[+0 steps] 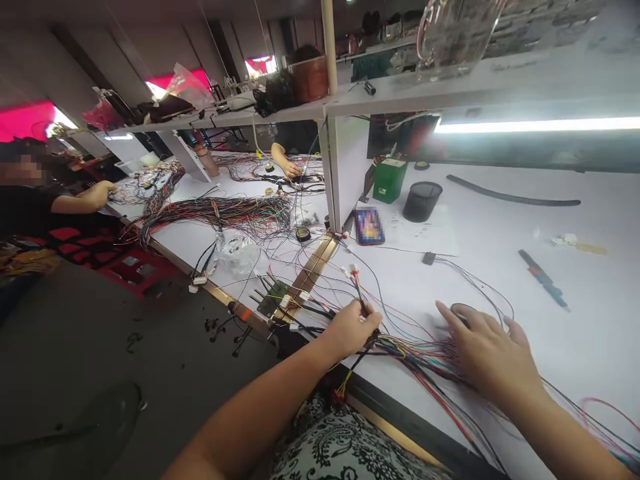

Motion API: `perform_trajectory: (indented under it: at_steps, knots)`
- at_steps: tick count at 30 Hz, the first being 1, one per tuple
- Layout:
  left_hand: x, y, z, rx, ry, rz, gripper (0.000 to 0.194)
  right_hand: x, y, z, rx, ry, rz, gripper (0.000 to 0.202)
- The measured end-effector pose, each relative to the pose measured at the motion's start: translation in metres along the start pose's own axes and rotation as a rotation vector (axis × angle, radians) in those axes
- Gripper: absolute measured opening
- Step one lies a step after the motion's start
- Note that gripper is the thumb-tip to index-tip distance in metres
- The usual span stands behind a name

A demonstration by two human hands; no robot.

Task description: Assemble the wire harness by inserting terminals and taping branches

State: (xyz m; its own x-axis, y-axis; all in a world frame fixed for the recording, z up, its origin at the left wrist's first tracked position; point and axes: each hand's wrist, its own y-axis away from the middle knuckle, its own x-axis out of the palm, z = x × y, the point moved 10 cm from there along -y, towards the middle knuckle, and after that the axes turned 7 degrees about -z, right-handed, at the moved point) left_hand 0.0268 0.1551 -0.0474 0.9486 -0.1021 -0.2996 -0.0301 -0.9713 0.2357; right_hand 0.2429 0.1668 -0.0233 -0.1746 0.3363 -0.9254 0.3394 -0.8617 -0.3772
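Note:
My left hand [353, 328] is closed around a wire harness [400, 347] near the table's front edge, at a dark wrapped spot where branches split off. Small white and red connectors [354, 270] stick up beyond its fingers. Over the harness's right part is my right hand [495, 357], thumb and fingers curved about a dark ring that looks like a roll of tape [463, 309]; its underside is hidden. Left of my left hand, black-sleeved branches and white plugs lie by a dark green board with upright pins [274, 298].
Behind my hands are a phone [370, 225], a green box [390, 179], a black mesh cup [423, 201] and a blue-grey cutter [544, 280]. A big wire bundle [215, 212] and a plastic bag [237, 253] lie left. Two co-workers' arms [83, 200] show beyond. A shelf [475, 93] overhangs.

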Motion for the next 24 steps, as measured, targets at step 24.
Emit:
perform_trajectory:
  at_steps: [24]
  knots:
    - [-0.109,0.018,0.006,-0.051,-0.511,-0.043,0.026,0.048,-0.085,0.137,-0.248,-0.717,0.478,0.026]
